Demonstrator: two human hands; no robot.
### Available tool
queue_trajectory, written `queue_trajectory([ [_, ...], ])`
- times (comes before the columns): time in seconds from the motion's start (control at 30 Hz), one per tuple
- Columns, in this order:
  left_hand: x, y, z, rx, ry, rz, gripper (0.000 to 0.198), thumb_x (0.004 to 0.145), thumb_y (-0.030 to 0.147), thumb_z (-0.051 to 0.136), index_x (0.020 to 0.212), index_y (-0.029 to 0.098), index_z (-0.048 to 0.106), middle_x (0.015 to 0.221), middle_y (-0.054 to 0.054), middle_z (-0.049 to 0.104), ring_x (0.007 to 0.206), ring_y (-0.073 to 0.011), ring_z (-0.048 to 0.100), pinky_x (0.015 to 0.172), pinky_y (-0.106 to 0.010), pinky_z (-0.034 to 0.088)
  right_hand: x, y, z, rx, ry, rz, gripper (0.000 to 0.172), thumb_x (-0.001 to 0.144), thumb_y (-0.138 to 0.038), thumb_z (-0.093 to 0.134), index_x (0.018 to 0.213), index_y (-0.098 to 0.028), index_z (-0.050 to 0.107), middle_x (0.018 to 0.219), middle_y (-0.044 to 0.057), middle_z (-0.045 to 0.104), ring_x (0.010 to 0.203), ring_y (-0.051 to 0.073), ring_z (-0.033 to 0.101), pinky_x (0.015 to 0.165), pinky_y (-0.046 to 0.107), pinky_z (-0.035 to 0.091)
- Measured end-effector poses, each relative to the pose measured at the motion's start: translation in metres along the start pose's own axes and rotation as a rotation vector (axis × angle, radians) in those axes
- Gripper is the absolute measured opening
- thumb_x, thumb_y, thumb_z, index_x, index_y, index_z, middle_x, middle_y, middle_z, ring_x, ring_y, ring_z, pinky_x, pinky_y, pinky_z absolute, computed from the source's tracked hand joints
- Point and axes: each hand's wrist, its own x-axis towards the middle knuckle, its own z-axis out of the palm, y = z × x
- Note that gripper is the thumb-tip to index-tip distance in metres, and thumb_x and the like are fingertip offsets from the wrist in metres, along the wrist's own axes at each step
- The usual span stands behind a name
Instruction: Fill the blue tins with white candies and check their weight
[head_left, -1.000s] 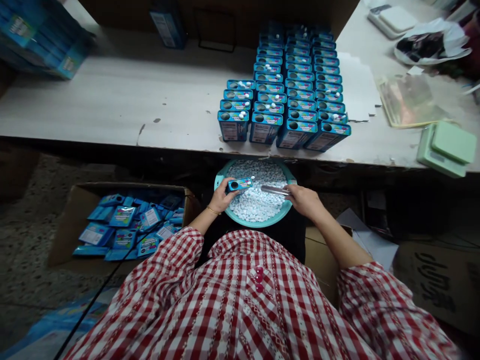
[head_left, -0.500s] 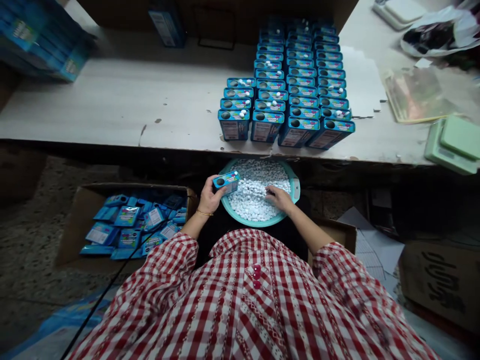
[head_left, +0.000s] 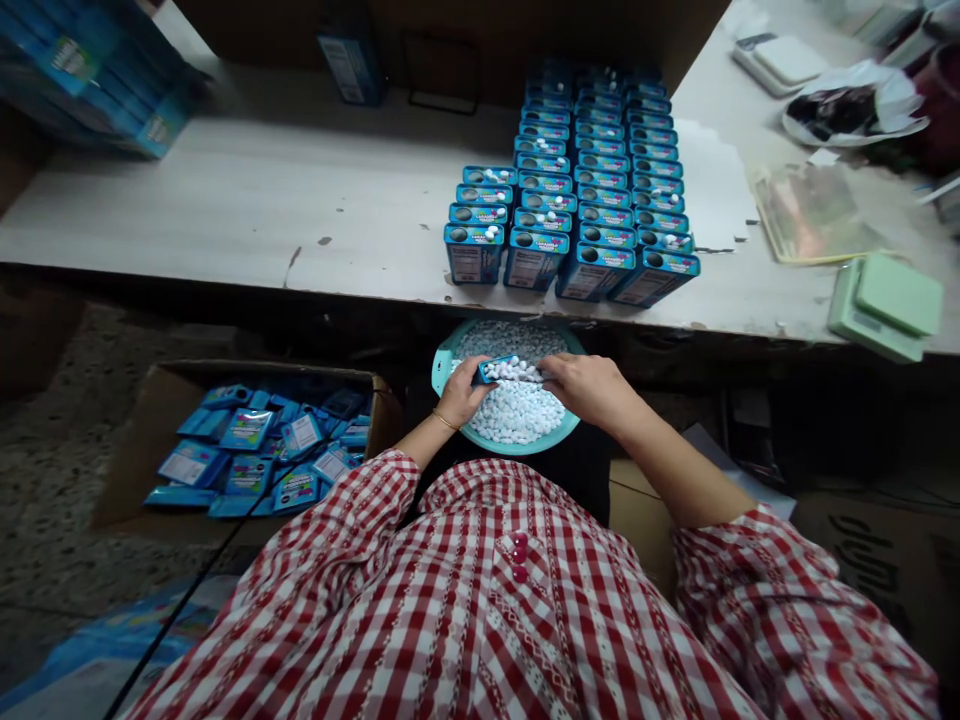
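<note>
My left hand point(head_left: 459, 395) is wrapped around a small blue candy box point(head_left: 483, 374) over a turquoise basin point(head_left: 551, 442). White pellet candies point(head_left: 516, 414) fill the basin. Closed around the end of a small scoop point(head_left: 519, 376) is my right hand point(head_left: 589, 384). Candies are heaped on the scoop and hide most of it. Its far end meets the top of the box; whether candies are dropping in, I cannot tell. Just beyond the basin, rows of upright blue candy boxes point(head_left: 538, 243) stand on the table, with loose candies on some tops.
A carton point(head_left: 124, 480) of jumbled blue boxes sits on the floor at left. The white table point(head_left: 247, 200) edge runs just past the basin. Wrapped blue packs point(head_left: 97, 80) stand far left. A green scale point(head_left: 885, 305) and a plastic bag point(head_left: 904, 95) lie at right.
My right hand has lifted the scoop out of the candies, loaded, and brought it left to the box. My left hand has moved right and turned the box toward the scoop.
</note>
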Motion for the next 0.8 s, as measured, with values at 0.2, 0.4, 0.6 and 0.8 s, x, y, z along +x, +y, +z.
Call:
queue_trajectory([
  [0.2, -0.001, -0.002, 0.000, 0.004, -0.018, -0.014, 0.035, 0.076, 0.031, 0.059, 0.109, 0.020, 0.053, 0.107, -0.008, 0.061, 0.102, -0.0228, 0.057, 0.091, -0.037, 0.043, 0.001, -0.024, -0.013, -0.119, 0.008, -0.047, 0.026, 0.088, -0.017, 0.035, 0.105, -0.019, 0.056, 0.094, 0.012, 0.065, 0.082, 0.022, 0.063, 0.063, 0.029, 0.039],
  [0.4, -0.005, -0.009, -0.006, -0.026, 0.027, -0.040, 0.038, 0.075, 0.033, 0.061, 0.110, 0.020, 0.053, 0.108, -0.008, 0.061, 0.101, -0.0223, 0.057, 0.091, -0.037, 0.043, -0.015, 0.009, 0.000, -0.072, 0.047, 0.024, 0.022, 0.089, -0.029, 0.042, 0.106, -0.023, 0.055, 0.102, 0.009, 0.064, 0.087, 0.020, 0.061, 0.062, 0.026, 0.038],
  [0.6, -0.011, -0.015, -0.019, -0.032, 0.088, -0.095, 0.038, 0.075, 0.034, 0.061, 0.108, 0.020, 0.053, 0.103, -0.006, 0.062, 0.095, -0.0205, 0.059, 0.087, -0.034, 0.045, 0.015, 0.032, 0.098, 0.087, -0.091, 0.158, 0.025, 0.086, -0.021, 0.045, 0.108, -0.019, 0.057, 0.106, 0.012, 0.065, 0.090, 0.024, 0.062, 0.070, 0.031, 0.043],
  [0.8, -0.017, -0.019, -0.034, -0.002, 0.215, -0.172, 0.040, 0.073, 0.036, 0.063, 0.108, 0.019, 0.052, 0.100, -0.005, 0.060, 0.092, -0.0194, 0.058, 0.086, -0.033, 0.045, 0.067, -0.019, 0.155, 0.399, -0.031, 0.097, 0.032, 0.089, -0.024, 0.041, 0.119, -0.026, 0.054, 0.117, 0.004, 0.063, 0.104, 0.020, 0.059, 0.083, 0.030, 0.045],
])
